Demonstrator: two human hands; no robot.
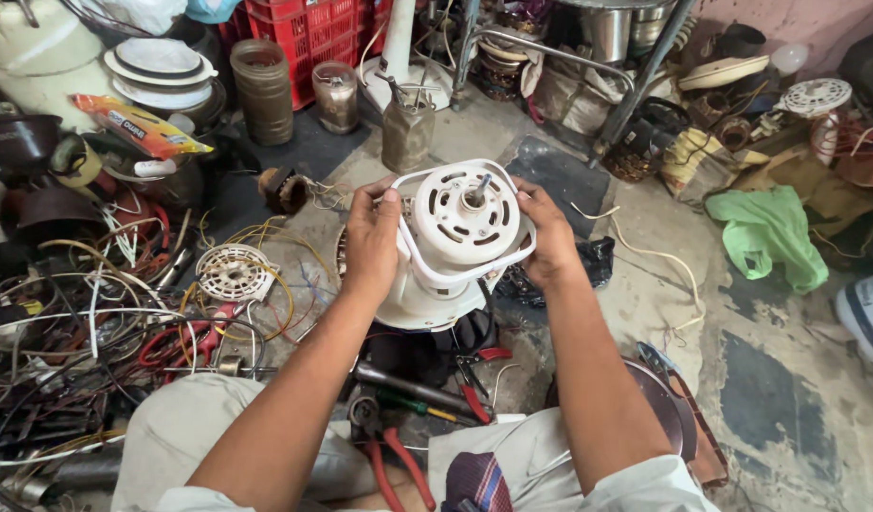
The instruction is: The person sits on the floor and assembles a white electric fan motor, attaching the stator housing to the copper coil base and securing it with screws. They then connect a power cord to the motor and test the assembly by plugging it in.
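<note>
White fan motor housing (460,242) held up over the concrete floor (645,294), between both hands, slotted face and short metal shaft (476,190) pointing up toward the camera. Left hand (372,237) grasps its left side, fingers curled over the rim. Right hand (548,235) grasps the right side, thumb on the edge. Below, near the knees: red-handled pliers (394,455) and a green-handled screwdriver (418,406). Tangled wires (86,313) lie left, beside a white round grille (232,273). Green cloth (768,232) lies well apart, right.
</note>
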